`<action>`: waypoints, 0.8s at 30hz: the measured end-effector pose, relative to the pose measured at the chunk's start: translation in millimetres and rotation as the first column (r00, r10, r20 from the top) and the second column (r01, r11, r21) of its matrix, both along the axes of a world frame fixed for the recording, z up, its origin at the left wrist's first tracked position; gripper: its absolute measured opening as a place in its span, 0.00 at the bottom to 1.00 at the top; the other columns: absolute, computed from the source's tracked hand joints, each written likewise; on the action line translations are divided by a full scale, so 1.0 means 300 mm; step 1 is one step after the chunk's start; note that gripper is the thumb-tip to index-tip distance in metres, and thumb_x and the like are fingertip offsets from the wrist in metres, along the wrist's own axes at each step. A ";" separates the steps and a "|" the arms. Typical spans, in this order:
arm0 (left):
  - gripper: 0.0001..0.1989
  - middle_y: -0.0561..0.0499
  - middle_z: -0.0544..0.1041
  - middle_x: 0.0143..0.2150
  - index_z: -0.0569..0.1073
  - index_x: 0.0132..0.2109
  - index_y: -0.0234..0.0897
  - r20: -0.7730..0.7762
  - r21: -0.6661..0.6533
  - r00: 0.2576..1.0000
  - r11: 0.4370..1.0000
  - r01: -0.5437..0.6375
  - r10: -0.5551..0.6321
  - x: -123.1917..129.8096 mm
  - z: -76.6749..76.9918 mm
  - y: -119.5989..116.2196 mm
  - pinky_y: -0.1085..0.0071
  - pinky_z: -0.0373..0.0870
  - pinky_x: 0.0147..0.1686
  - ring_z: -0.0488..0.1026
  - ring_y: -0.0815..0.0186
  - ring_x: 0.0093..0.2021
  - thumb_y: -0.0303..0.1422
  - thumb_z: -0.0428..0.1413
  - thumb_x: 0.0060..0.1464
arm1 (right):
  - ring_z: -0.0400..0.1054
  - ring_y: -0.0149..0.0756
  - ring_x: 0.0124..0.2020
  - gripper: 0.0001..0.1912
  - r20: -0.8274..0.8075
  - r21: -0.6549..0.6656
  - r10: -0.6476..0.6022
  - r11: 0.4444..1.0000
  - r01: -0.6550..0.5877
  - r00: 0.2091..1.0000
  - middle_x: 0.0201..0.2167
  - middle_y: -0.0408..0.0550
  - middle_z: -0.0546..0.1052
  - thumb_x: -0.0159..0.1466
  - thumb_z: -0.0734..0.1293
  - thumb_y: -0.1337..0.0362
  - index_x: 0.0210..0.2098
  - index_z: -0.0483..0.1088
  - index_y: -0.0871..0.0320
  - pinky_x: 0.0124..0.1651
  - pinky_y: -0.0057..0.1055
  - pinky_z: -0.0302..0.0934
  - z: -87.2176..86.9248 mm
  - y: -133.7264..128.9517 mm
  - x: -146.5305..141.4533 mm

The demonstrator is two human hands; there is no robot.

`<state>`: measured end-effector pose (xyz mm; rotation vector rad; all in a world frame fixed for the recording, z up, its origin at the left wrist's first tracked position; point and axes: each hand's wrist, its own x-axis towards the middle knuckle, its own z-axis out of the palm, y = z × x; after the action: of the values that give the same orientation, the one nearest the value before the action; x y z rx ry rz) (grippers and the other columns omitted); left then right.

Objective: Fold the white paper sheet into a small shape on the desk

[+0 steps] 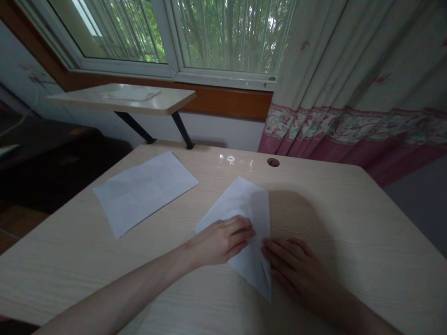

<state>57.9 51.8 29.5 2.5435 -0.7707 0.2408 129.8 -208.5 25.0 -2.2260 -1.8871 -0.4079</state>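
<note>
A white sheet of paper [256, 207], folded to a slanted shape with a pointed lower corner, lies on the desk in front of me. My left hand [228, 239] rests on the middle of this sheet, its fingers loosely bent and the tips down on the paper. The left thumb is mostly hidden. At the sheet's right edge, my right hand [291, 267] lies low with its fingers stretched out, their tips touching the paper. A second white sheet of paper [146, 190] lies flat to the left, with faint creases, apart from both hands.
The pale wood desk [349, 223] has a round cable hole [273, 162] near its back edge. A small raised shelf [167, 102] on black legs stands at the back left, with something flat on top. Behind are a window [226, 37] and a patterned curtain [331, 93].
</note>
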 end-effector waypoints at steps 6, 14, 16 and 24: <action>0.17 0.43 0.69 0.56 0.67 0.60 0.38 -0.028 0.130 0.999 0.991 0.038 -0.035 0.005 0.021 -0.003 0.60 0.70 0.53 0.67 0.57 0.55 0.28 0.46 0.66 | 0.65 0.38 0.55 0.18 0.015 -0.066 0.010 0.998 -0.009 1.000 0.57 0.48 0.72 0.71 0.58 0.65 0.59 0.65 0.57 0.55 0.39 0.57 -0.007 -0.009 0.005; 0.16 0.41 0.70 0.55 0.69 0.58 0.36 0.010 0.115 0.999 0.993 0.040 -0.041 0.009 0.015 -0.009 0.60 0.68 0.54 0.67 0.56 0.55 0.26 0.48 0.65 | 0.63 0.39 0.57 0.19 -0.022 -0.105 -0.041 0.994 0.039 0.999 0.59 0.48 0.70 0.70 0.57 0.65 0.59 0.65 0.55 0.55 0.40 0.57 -0.010 -0.015 -0.017; 0.17 0.40 0.69 0.56 0.69 0.58 0.35 0.012 0.124 0.999 0.991 0.044 -0.046 0.009 0.016 -0.010 0.60 0.68 0.54 0.66 0.55 0.56 0.26 0.48 0.64 | 0.62 0.40 0.58 0.21 0.012 -0.125 -0.075 0.989 0.076 0.997 0.61 0.47 0.67 0.69 0.57 0.65 0.61 0.63 0.56 0.55 0.40 0.56 -0.012 -0.020 -0.036; 0.18 0.40 0.68 0.56 0.68 0.58 0.34 0.000 0.161 0.998 0.985 0.060 -0.061 0.014 0.024 -0.008 0.61 0.68 0.53 0.66 0.55 0.54 0.25 0.48 0.63 | 0.57 0.45 0.61 0.25 0.160 -0.084 -0.213 0.970 0.228 0.964 0.65 0.46 0.62 0.65 0.56 0.71 0.62 0.62 0.58 0.57 0.45 0.48 -0.022 -0.015 -0.136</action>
<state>62.2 49.3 36.8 2.6656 -0.9005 0.1709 88.8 -213.0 18.4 -2.5515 -1.7690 -0.5397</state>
